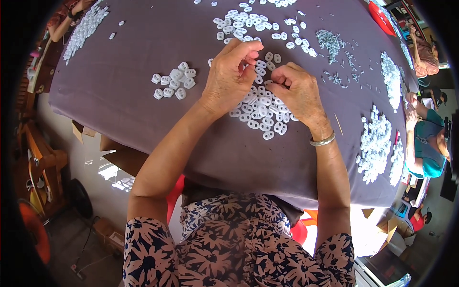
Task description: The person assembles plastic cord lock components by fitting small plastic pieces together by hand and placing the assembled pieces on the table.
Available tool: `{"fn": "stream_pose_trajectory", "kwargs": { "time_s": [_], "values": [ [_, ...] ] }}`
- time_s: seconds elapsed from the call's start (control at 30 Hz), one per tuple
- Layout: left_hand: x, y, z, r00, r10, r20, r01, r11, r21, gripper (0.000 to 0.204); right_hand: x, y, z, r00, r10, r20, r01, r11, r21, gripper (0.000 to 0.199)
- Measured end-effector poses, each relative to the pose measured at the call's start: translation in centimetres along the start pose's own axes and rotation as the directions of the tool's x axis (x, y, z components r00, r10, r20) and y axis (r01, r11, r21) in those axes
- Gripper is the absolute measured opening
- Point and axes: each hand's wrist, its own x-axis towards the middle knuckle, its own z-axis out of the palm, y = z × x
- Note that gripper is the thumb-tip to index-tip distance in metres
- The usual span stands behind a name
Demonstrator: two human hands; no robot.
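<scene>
Matt, smooth cloth (143,112) here, and the two-hole pieces (262,101) on it are hard plastic, smooth with a soft sheen! The slim fasteners (330,43) glint, bare metal; the bangle (322,140) shines, polished metal too. Printed matt fabric on the shirt (215,244), glossy plastic on the red dish (381,20), dull cardboard on the box (106,234).

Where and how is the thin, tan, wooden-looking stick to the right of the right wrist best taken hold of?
Probably the middle of the thin tan stick, pinched across its narrow width by the right hand from above. It appears to lie flat, with purplish-brown cloth visible along both long sides, leaving room to pinch.
</scene>
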Motion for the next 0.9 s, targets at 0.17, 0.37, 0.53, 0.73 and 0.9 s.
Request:
{"fn": "stream_pose_trajectory", "kwargs": {
  "time_s": [0.17,0.37,0.53,0.73,0.9],
  "values": [
    [0.0,0.0,0.4,0.999,0.009,0.035,-0.005,0.995,-0.101,0.038,0.1,0.3,0.2,0.999,-0.049,0.018,0.049,0.999,-0.022,0.013],
    [-0.3,0.2,0.8,0.998,-0.003,0.064,0.015,0.98,-0.198,0.031,0.0,0.4,0.1,0.997,0.037,-0.065,-0.012,0.936,0.351,0.011],
    [-0.4,-0.1,0.8,0.998,-0.008,0.059,0.027,0.942,-0.335,0.023,-0.1,-0.2,-0.2,0.989,0.032,-0.142,0.03,0.91,0.414,0.008],
    [-0.4,1.6,0.5,0.891,-0.346,0.293,0.442,0.808,-0.389,0.023,-0.1,-0.1,0.0,0.896,-0.329,-0.299,0.367,0.927,0.079,0.018],
    [-0.5,0.4,0.5,0.939,-0.223,0.261,0.328,0.807,-0.491,0.022,-0.3,-0.4,0.2,0.888,-0.325,-0.325,0.373,0.923,0.096,0.02]
  ]
}}
